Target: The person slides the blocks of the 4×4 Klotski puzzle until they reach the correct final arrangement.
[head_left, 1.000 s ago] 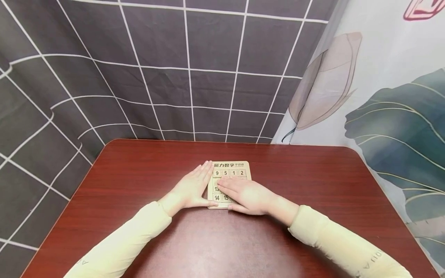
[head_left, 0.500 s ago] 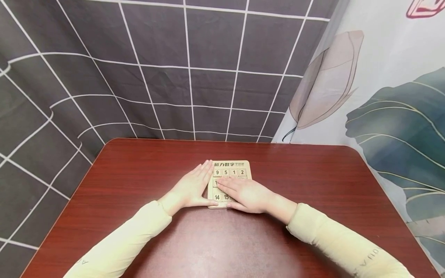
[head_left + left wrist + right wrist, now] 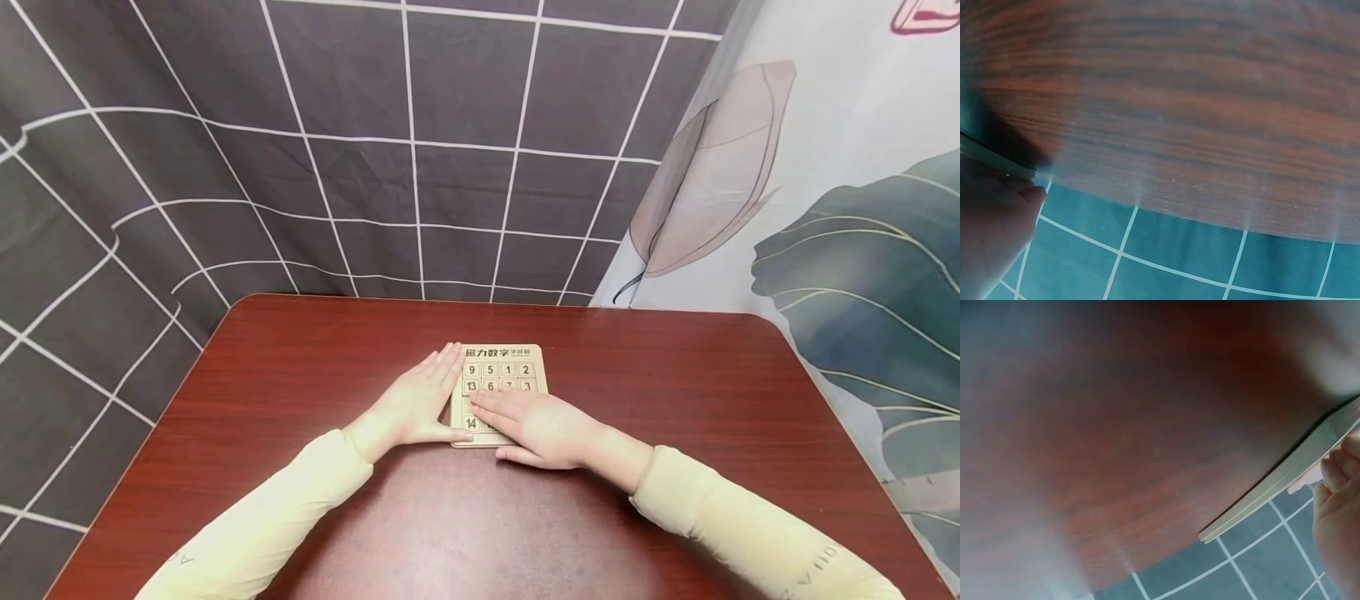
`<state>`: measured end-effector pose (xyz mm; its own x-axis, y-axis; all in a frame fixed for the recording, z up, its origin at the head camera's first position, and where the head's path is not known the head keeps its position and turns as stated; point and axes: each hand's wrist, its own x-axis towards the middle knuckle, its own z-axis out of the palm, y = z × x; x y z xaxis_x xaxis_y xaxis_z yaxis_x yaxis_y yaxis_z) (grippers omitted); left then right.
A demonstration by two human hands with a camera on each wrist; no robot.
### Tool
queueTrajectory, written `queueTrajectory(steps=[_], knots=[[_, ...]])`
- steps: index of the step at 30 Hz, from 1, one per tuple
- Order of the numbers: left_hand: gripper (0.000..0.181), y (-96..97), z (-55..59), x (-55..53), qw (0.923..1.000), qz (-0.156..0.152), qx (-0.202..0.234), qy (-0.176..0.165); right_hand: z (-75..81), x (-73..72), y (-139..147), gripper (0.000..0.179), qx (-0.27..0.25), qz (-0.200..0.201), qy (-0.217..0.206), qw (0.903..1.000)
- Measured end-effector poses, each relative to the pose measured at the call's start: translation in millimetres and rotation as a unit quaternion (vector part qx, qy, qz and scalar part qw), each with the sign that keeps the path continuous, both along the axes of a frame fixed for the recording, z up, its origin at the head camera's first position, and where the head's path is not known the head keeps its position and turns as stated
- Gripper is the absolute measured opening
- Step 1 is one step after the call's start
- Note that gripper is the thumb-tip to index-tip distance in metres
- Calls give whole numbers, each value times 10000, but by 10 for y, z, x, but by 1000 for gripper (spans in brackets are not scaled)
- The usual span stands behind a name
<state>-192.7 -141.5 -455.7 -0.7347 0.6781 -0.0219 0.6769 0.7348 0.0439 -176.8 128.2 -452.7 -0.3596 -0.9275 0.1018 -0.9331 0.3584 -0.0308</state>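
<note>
A pale number sliding puzzle lies flat on the dark red table, its rows of numbered tiles under a printed heading. My left hand rests along its left side, fingers straight and close together, the thumb out over the lower left corner. Across the lower rows lies my right hand, fingers extended, tips near the left column below tile 13. It hides several tiles. The right wrist view shows the board's edge beside the right fingers; the left wrist view catches only part of the left hand.
The wooden table extends around the puzzle on all sides. A dark curtain with a white grid hangs behind it, and a white curtain with leaf prints hangs at the right.
Tile 13 has gone up from the third row to the second, leaving a gap below it. My right hand has shifted slightly down the board; the left hand keeps its place.
</note>
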Motion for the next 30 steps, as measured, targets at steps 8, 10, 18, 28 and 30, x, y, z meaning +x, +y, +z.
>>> queueTrajectory(steps=[8,10,18,28,30], knots=[[122,-13,4,1,10000,3,7,5,-22,104,40,66,-54,171,143,9997],[122,-14,2,1,10000,-2,24,4,-19,91,41,65,-43,162,168,9997],[121,3,32,12,10000,-7,14,19,-2,-21,4,64,-80,77,303,9995],[120,10,19,12,10000,14,5,-58,3,-93,-5,63,44,-119,173,9998],[120,7,16,15,10000,13,11,-75,2,-69,26,64,-12,-68,201,9998]])
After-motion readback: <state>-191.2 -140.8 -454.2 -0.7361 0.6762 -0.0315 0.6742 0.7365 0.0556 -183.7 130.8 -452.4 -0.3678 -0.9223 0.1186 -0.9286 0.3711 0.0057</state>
